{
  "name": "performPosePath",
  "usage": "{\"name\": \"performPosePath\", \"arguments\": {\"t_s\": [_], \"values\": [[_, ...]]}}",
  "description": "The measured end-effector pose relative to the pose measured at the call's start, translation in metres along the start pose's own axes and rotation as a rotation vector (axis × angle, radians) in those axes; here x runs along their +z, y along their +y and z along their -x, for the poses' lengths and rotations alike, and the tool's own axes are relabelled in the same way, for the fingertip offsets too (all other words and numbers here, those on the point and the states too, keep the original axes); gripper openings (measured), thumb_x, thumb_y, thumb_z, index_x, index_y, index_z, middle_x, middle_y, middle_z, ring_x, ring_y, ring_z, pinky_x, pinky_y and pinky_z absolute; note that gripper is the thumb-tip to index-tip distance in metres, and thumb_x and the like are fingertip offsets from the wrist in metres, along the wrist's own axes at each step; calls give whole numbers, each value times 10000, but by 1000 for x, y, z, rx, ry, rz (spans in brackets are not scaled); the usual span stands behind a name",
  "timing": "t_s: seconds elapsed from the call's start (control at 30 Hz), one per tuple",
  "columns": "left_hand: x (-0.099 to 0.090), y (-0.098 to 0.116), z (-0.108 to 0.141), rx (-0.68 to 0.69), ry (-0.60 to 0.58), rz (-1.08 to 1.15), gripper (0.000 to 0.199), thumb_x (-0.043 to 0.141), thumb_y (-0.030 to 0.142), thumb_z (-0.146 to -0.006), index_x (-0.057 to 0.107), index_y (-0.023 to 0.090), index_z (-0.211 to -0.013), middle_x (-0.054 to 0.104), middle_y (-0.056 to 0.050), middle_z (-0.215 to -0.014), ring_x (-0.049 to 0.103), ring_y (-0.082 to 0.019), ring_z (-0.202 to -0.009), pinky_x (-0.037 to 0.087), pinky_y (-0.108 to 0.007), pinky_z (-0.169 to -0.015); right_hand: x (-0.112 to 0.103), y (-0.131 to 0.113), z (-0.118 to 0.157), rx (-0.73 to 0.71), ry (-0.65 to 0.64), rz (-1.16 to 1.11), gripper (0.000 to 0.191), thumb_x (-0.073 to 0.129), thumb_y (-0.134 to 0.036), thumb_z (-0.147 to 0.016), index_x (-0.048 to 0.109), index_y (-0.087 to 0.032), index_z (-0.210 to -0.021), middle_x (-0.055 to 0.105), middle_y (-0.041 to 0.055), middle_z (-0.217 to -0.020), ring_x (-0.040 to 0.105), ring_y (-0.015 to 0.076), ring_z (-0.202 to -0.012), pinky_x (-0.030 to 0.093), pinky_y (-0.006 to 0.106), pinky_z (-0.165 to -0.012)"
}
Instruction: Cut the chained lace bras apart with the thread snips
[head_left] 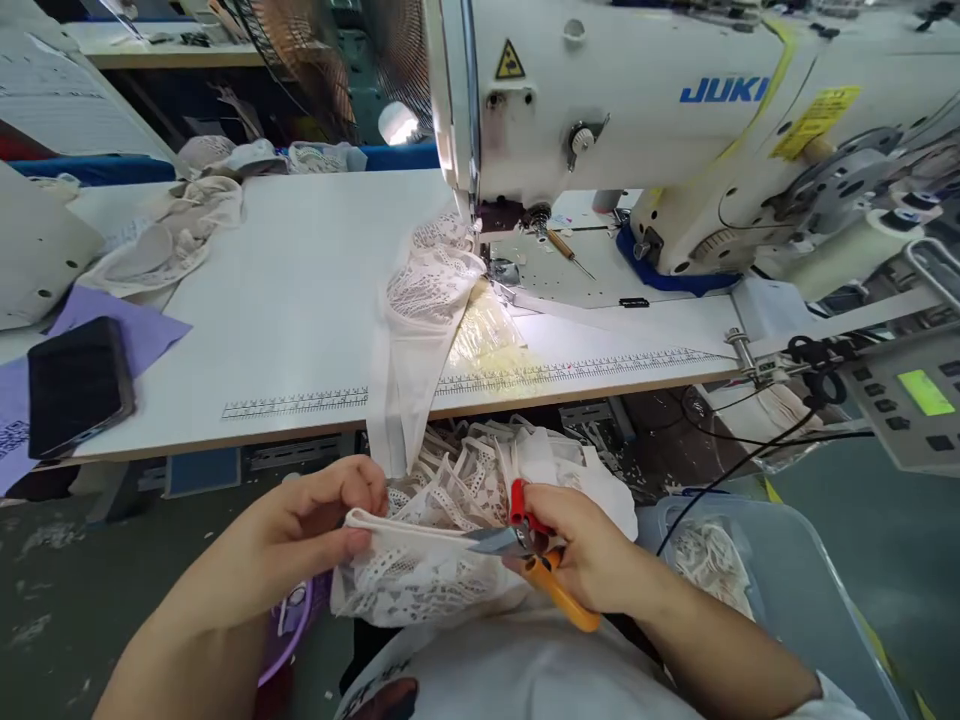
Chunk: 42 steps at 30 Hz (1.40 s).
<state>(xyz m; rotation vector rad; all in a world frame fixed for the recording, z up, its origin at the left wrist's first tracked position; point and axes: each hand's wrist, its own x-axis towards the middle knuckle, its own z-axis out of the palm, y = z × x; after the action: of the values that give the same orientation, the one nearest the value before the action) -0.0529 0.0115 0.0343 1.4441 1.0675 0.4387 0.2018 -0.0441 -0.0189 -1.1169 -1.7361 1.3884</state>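
My left hand (319, 525) pinches the folded end of a cream fabric band (409, 528) between thumb and fingers. The band runs rightward along white lace garments (431, 585) heaped over my lap. In my right hand (589, 545) is a pair of scissors (559, 592) with red and orange handles. Their blades point left and lie at the band; whether they are closed on it I cannot tell. Another lace bra piece (427, 290) lies under the sewing machine's needle, its strap hanging over the table edge.
The white sewing machine (600, 110) stands on a table (300, 290) with a printed ruler. A phone (79, 385) lies on purple paper at left. Lace bras (169, 240) lie behind it. An awl (566, 250) rests by the needle. A clear bin (795, 570) stands at lower right.
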Motion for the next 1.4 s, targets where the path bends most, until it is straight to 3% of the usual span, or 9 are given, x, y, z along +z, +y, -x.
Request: {"name": "performPosePath", "arguments": {"t_s": [0.2, 0.4, 0.47, 0.57, 0.7, 0.87, 1.03, 1.2, 1.4], "values": [[23, 5, -4, -96, 89, 169, 199, 573, 356, -730, 479, 180, -724, 470, 28, -668, 418, -91, -552, 344, -206, -494, 4, -3, 7, 146, -21, 32, 166, 543, -232, -712, 396, -183, -654, 403, -16, -674, 371, 103, -588, 335, 197, -492], [49, 11, -17, 52, 176, -120, 157, 453, 330, -780, 448, 198, -694, 421, 46, -587, 383, -103, -516, 325, -215, -464, -8, 10, 23, 236, -67, 158, 238, 590, -309, -687, 398, -176, -639, 375, -30, -636, 337, 96, -571, 291, 195, -482], [56, 13, -22, 102, 161, -221, 132, 421, 307, -786, 433, 211, -696, 420, 49, -580, 383, -108, -499, 319, -215, -446, -19, 9, 27, 209, -39, 185, 242, 603, -356, -696, 452, -169, -662, 411, -24, -637, 352, 99, -562, 292, 199, -477], [63, 14, -29, 222, 140, -359, 116, 387, 272, -793, 412, 224, -691, 443, 43, -601, 411, -120, -515, 339, -229, -472, -35, -1, 25, 143, 122, 172, 207, 601, -364, -730, 552, -171, -788, 529, 7, -725, 414, 107, -566, 344, 218, -512], [69, 15, -34, 384, 158, -484, 108, 371, 237, -800, 415, 227, -703, 495, 26, -664, 469, -137, -575, 365, -246, -533, -39, -21, 5, -73, 313, 128, 213, 632, -331, -725, 544, -196, -865, 600, 46, -845, 529, 150, -693, 412, 263, -611], [72, 18, -35, 350, 134, -510, 129, 343, 244, -807, 403, 225, -695, 514, 10, -695, 499, -150, -604, 371, -258, -546, -26, -35, -25, -179, 251, 144, 177, 613, -298, -719, 522, -187, -823, 576, 30, -760, 519, 144, -669, 422, 261, -586], [71, 19, -33, 244, 123, -403, 140, 361, 283, -823, 407, 222, -706, 487, 19, -678, 458, -137, -578, 362, -241, -518, -20, -37, -33, -227, 217, 137, 96, 566, -176, -702, 480, -190, -743, 545, 9, -716, 502, 129, -642, 417, 258, -592], [65, 27, -30, 164, -65, -199, 195, 388, 361, -838, 488, 208, -772, 451, 42, -606, 392, -111, -490, 313, -215, -435, -20, -37, -33, -306, 223, 96, 125, 556, -135, -684, 482, -201, -760, 570, 17, -754, 527, 140, -666, 434, 268, -602], [67, 22, -31, 264, 61, -390, 330, 294, 321, -857, 400, 204, -567, 435, 26, -553, 437, -126, -521, 322, -231, -495, -17, -36, -37, -361, 245, 117, 120, 567, -128, -694, 486, -202, -745, 576, 17, -750, 529, 136, -656, 442, 269, -609]]}}
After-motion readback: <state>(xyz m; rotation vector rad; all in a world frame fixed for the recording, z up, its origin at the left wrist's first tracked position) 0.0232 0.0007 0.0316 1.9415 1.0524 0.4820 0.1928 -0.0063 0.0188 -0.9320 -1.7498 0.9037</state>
